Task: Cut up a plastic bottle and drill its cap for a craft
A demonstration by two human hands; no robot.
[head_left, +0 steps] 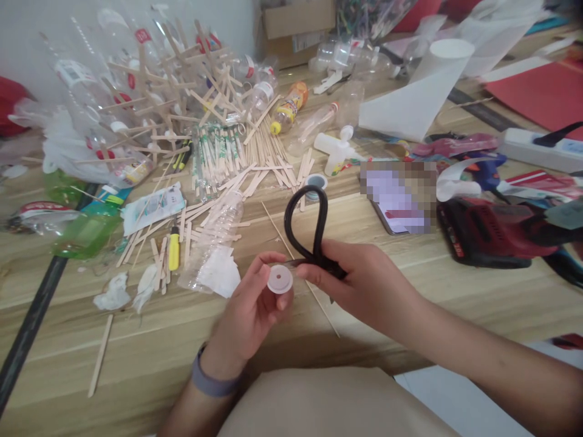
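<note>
Between the fingertips of my left hand (257, 297) is a small white round bottle cap (279, 279), its flat face toward me with a small dark hole in the middle. My right hand (359, 279) grips a pair of black-handled scissors (298, 224), one big handle loop standing up above the fingers. The scissors' metal part reaches left to the cap's upper edge; whether it touches the cap I cannot tell. Both hands are raised over the near part of the wooden table (182, 346). A thin wooden skewer (323, 309) lies beneath them.
Left are a heap of plastic bottles and craft sticks (173, 103), a green bottle (88, 227) and a yellow-capped tool (173, 249). A phone (396, 200), a red-and-black power tool (492, 233) and a power strip (537, 149) lie right. A white paper cone (419, 91) stands behind.
</note>
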